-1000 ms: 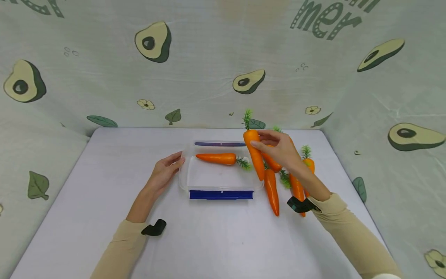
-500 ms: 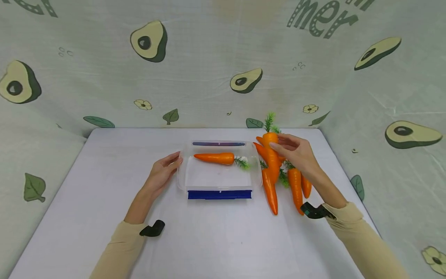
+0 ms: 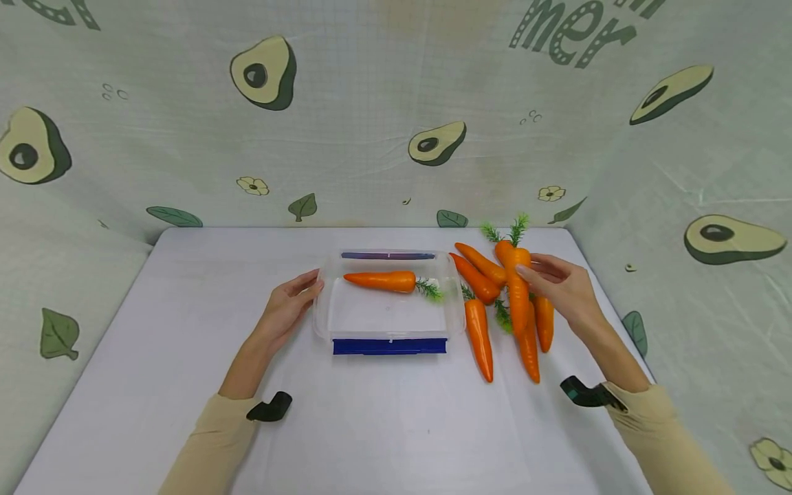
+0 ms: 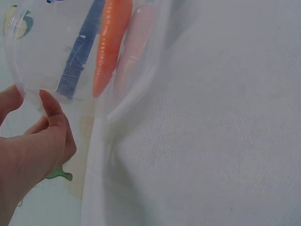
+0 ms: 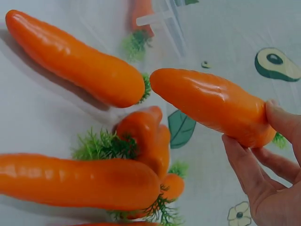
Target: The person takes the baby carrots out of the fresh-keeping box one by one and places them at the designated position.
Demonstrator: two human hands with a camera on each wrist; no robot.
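My right hand (image 3: 566,285) pinches a carrot (image 3: 518,295) near its thick, leafy end, tip pointing down over the loose carrots. In the right wrist view, thumb and fingers hold this carrot (image 5: 211,103) above the others. A clear plastic container (image 3: 390,323) with blue latch flaps stands left of the pile. One carrot (image 3: 383,281) lies inside along its far side, greens to the right. My left hand (image 3: 287,306) grips the container's left wall. The left wrist view shows the thumb and fingers of that hand (image 4: 42,146) pinching the rim.
Several loose carrots lie right of the container: one carrot (image 3: 479,340) close to its wall, another carrot (image 3: 473,278) behind that, and a carrot (image 3: 544,323) at the far right. The white table (image 3: 383,426) ends at a printed cloth backdrop (image 3: 353,137).
My right hand has carried the carrot rightward, from the container's right edge to above the loose carrots. My left hand keeps its grip on the container.
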